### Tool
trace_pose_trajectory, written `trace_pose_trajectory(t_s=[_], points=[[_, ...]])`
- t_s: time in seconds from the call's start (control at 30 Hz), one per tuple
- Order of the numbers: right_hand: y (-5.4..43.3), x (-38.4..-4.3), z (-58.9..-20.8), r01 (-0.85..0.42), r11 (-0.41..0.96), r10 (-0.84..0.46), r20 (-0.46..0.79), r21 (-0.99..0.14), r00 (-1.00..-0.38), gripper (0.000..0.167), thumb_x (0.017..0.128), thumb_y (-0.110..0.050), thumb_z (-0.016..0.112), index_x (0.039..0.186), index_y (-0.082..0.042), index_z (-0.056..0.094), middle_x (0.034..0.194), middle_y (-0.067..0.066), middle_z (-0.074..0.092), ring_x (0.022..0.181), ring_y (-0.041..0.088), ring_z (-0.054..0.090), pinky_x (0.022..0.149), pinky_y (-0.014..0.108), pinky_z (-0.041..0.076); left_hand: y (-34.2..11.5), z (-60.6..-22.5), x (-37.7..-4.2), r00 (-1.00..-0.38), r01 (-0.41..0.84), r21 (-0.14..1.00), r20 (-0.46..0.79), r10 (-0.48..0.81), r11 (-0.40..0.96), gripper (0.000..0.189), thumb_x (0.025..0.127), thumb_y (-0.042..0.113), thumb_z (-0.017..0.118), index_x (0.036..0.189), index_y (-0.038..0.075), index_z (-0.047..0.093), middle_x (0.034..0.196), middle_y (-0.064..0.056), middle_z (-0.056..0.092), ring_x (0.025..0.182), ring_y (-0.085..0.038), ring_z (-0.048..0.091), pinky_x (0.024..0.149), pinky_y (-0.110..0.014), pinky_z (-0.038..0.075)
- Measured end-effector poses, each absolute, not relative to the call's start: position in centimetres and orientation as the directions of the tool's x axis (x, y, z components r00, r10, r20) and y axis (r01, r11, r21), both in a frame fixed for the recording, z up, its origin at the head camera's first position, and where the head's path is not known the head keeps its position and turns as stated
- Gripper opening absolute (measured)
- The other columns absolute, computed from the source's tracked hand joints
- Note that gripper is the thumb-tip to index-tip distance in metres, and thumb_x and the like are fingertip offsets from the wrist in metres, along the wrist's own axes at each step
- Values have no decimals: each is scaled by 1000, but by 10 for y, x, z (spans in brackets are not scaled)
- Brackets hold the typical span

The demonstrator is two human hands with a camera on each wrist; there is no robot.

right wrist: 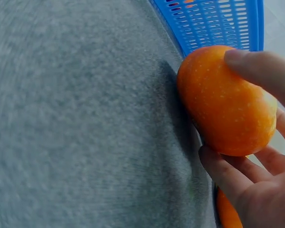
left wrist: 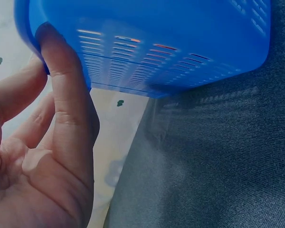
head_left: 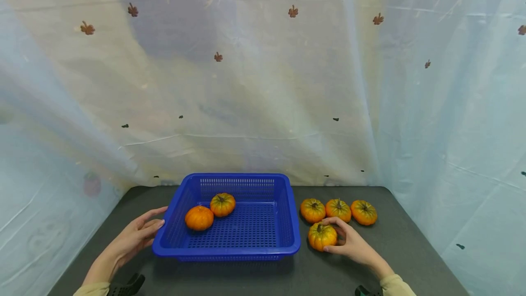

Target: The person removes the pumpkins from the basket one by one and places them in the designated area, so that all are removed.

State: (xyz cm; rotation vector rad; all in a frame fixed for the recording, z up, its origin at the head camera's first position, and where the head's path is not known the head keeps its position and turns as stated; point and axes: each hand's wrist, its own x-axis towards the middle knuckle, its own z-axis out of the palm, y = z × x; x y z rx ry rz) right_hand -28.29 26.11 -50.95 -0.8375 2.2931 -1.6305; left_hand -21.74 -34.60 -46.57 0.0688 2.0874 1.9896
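A blue plastic basket (head_left: 226, 252) with slotted walls stands on the dark table, two small orange pumpkins (head_left: 199, 218) inside it toward the left. At its left side, my left hand (head_left: 133, 239) pinches the rim, one finger (left wrist: 66, 90) lying against the rim's underside. Right of the basket, my right hand (head_left: 349, 243) grips a small orange-and-green ribbed pumpkin (head_left: 322, 237) between thumb and fingers. In the right wrist view this pumpkin (right wrist: 228, 104) shows its smooth orange side close to the cloth, fingertips around it.
Behind the gripped pumpkin, three more pumpkins (head_left: 338, 209) sit in a row at the table's back right. A dark grey cloth covers the table (head_left: 230, 280). Pale printed curtains (head_left: 263, 95) hang behind and at both sides.
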Motion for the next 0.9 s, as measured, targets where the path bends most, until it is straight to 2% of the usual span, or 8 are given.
trace_pose_trajectory(t_s=[0.23, 0.43, 0.73, 0.9], points=[[260, -283, -510, -355, 282, -524, 166, -891, -835, 59, 82, -13, 76, 132, -7, 45, 134, 15, 45, 120, 18, 51, 91, 30, 48, -346, -469, -217, -965, -139, 990, -142, 219, 28, 62, 102, 25, 49, 152, 9, 17, 124, -12, 60, 109, -27, 60, 89, -44, 50], [261, -284, -511, -377, 322, -512, 175, -868, -841, 59, 81, -17, 78, 130, -9, 47, 134, 12, 47, 121, 25, 50, 93, 29, 46, -347, -467, -217, -968, -142, 989, -150, 200, 51, 60, 101, 26, 50, 150, 7, 22, 121, -11, 61, 109, -27, 60, 89, -44, 50], [263, -285, -511, -411, 293, -544, 203, -863, -814, 61, 83, -15, 76, 134, -3, 45, 136, 19, 45, 122, 40, 46, 94, 40, 46, -349, -460, -218, -964, -172, 983, -182, 194, 70, 61, 100, 27, 52, 148, 0, 24, 117, -10, 63, 104, -29, 62, 87, -45, 51], [264, -285, -510, -390, 299, -546, 179, -871, -818, 64, 82, -14, 77, 136, -3, 43, 137, 20, 44, 122, 39, 46, 92, 39, 47, -351, -458, -218, -957, -170, 983, -181, 225, 70, 60, 101, 24, 51, 148, -1, 23, 118, -9, 63, 104, -28, 63, 88, -44, 51]])
